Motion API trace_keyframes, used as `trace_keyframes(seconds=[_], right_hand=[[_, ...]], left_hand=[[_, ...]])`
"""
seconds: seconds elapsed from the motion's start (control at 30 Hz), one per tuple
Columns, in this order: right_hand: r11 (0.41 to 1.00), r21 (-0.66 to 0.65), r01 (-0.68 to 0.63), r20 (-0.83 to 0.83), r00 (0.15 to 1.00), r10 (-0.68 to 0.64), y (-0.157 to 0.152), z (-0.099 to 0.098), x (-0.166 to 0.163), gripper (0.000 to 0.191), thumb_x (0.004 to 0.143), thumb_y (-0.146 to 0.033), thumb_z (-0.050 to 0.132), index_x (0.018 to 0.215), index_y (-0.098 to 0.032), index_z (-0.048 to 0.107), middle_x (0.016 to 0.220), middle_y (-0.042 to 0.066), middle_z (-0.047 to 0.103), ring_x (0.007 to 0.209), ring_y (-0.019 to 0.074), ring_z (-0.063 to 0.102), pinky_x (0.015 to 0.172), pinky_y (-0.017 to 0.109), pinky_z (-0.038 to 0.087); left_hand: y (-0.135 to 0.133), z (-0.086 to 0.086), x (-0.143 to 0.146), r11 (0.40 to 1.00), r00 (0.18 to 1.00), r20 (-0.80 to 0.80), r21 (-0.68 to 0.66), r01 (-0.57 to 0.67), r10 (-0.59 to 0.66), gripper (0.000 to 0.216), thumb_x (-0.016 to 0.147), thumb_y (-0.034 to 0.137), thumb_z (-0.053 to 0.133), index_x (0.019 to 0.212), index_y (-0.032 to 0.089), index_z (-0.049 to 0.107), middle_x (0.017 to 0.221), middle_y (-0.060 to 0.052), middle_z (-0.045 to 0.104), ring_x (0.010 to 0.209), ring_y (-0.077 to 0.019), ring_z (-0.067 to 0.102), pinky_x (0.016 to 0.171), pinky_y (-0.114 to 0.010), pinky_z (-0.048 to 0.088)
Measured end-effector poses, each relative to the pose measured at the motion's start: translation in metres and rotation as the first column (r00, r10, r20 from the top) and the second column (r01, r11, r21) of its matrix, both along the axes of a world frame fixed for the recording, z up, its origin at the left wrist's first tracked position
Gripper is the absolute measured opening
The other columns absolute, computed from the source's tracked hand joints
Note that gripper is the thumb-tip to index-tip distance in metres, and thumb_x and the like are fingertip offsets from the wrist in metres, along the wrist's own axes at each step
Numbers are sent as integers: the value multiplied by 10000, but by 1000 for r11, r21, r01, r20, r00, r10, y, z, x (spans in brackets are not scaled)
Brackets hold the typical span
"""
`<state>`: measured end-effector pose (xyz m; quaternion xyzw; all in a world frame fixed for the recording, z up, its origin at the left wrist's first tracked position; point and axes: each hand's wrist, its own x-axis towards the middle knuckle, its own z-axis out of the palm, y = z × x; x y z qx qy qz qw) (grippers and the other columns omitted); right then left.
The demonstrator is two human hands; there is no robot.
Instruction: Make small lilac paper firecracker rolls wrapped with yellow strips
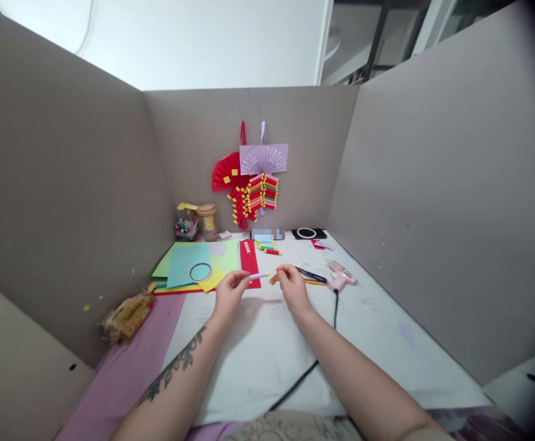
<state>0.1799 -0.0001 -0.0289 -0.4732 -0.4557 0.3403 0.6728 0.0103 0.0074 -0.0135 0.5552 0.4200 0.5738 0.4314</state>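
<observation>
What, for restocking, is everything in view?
Roll: one, lilac, centre
Other rolls: several, mixed, table
Fans: two, red, lilac, back panel
Sheets: several, mixed, left
Tape ring: one, pale, on sheets
Packet: one, golden, left
Tumbler: one, tan, back left
Pen pot: one, clear, back left
Slab: one, black, back right
Ring: one, white, on slab
Scraps: some, mixed, near slab
Slim tools: two, blue, yellow, right
Glue gun: one, pink, right
Cable: one, black, table
Left hand: one, bare, holding roll
Right hand: one, bare, centre
</observation>
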Motion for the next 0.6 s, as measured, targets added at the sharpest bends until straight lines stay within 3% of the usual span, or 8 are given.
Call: trace_keyframes(seconds=[0.23, 0.33, 0.6], right_hand=[[994, -36, -99, -91, 991, 95, -1, 2, 0, 223, 794, -410, 496, 736, -197, 529, 550, -29, 508, 486, 111, 443, 449, 231, 277], [994, -44, -103, -57, 993, 100, 0, 1, 0, 280, 803, -450, 487, 696, -193, 518, 564, -20, 512, 488, 109, 437, 449, 234, 281], [991, -9, -133, 46, 990, 134, 0, 1, 0, 266, 712, -420, 601, 845, -191, 592, 642, 10, 591, 575, 147, 503, 488, 252, 345]], left_hand=[[-3, 1, 1, 1000, 1000, -15, 0, -20, 20, 220, 670, 293, 678, 841, 156, 658, 803, -47, 667, 735, -154, 598, 695, -273, 469], [-3, 3, 1, 1000, 1000, -14, -6, -16, 16, 217, 662, 284, 680, 835, 157, 653, 799, -45, 666, 731, -154, 597, 694, -274, 469], [-3, 1, 1, 1000, 999, -38, 1, -5, 5, 197, 666, 257, 665, 838, 162, 651, 827, -51, 670, 762, -159, 607, 714, -276, 468]])
